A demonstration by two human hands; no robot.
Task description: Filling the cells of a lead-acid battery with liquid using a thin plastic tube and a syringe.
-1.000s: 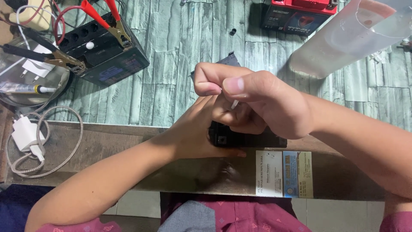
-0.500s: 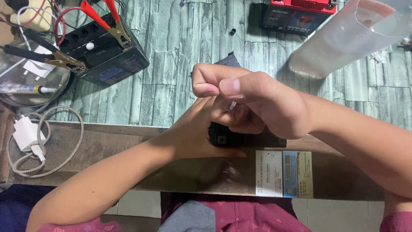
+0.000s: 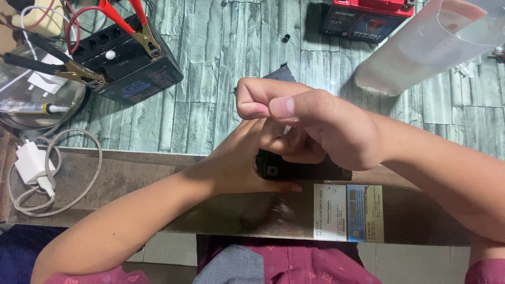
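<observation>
Battery (image 3: 302, 171), small, black and box-shaped, sits at the near edge of a wooden ledge (image 3: 131, 173), mostly hidden by both hands. The left hand (image 3: 236, 160) is wrapped against its side, steadying it. The right hand (image 3: 310, 123) is curled closed above it, thumb and forefinger pinching something small and pale; what it is cannot be told. The work looks to be mid-way, with the top being handled. Farther off, on the green tiled surface, lie a second battery with clamps (image 3: 129, 63), a clear plastic jug (image 3: 431, 47) and a white charger (image 3: 34, 165).
</observation>
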